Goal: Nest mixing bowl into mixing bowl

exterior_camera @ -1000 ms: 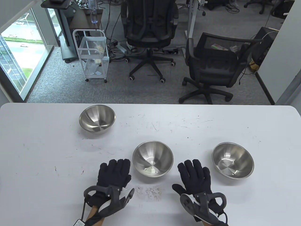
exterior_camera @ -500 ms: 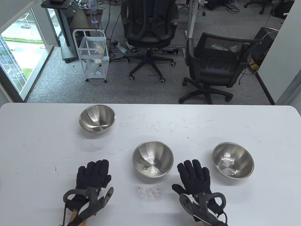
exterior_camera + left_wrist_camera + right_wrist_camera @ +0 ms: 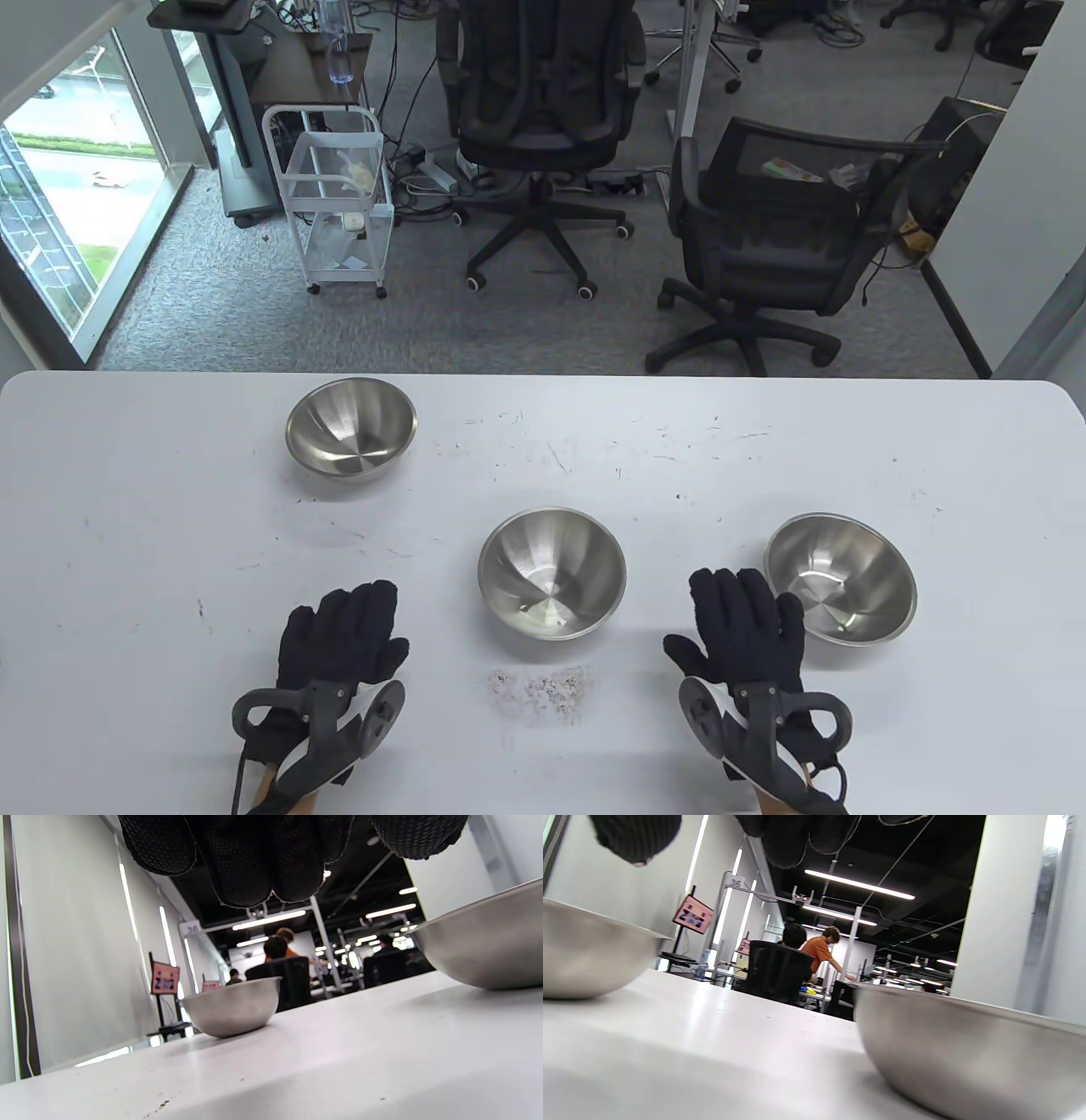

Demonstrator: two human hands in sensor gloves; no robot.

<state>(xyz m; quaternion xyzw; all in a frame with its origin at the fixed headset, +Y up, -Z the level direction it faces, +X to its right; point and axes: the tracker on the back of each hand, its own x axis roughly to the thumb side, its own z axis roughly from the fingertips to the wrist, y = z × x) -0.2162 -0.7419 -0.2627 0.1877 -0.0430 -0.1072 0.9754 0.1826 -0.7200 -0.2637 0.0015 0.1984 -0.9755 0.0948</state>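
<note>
The approach step is judged in hand: the right hand (image 3: pixel 747 632), fingers spread and empty, is placed beside the right round steel mixing bowl (image 3: pixel 840 580); next, its rim must be gripped.

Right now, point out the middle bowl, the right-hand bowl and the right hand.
middle bowl (image 3: pixel 551 573): table view, on its inner wall, left of the right hand.
right-hand bowl (image 3: pixel 848 577): table view, on its inner wall, above the flat bottom.
right hand (image 3: pixel 751 637): table view, on the glove's back.
</note>
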